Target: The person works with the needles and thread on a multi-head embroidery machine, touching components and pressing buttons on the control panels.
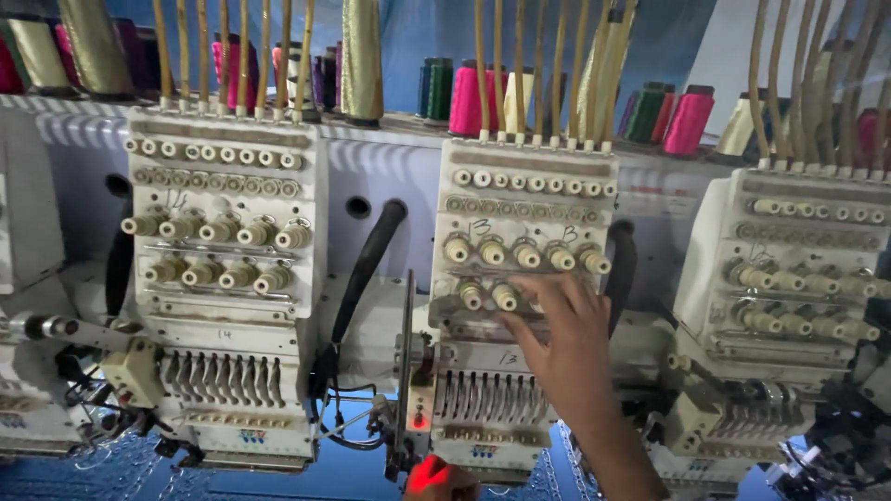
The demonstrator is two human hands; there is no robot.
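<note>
My right hand [564,345] reaches up from the lower right to the middle embroidery head [520,213]. Its fingers and thumb close around a cream tension knob in the lower row, which the hand hides. Two more knobs of that row [487,296] show just left of the fingertips, and the upper row of knobs [525,254] lies above them. Only a small part of my left hand [438,481] shows at the bottom edge, lit red, below the head's needle bars [492,399]. Whether it holds anything is hidden.
A matching head [223,232] stands to the left and another [798,278] to the right. Black hoses [367,264] hang between them. Thread cones in gold, pink and green [469,97] line the top shelf, with tan guide tubes [548,65] running down. Blue fabric [306,478] lies below.
</note>
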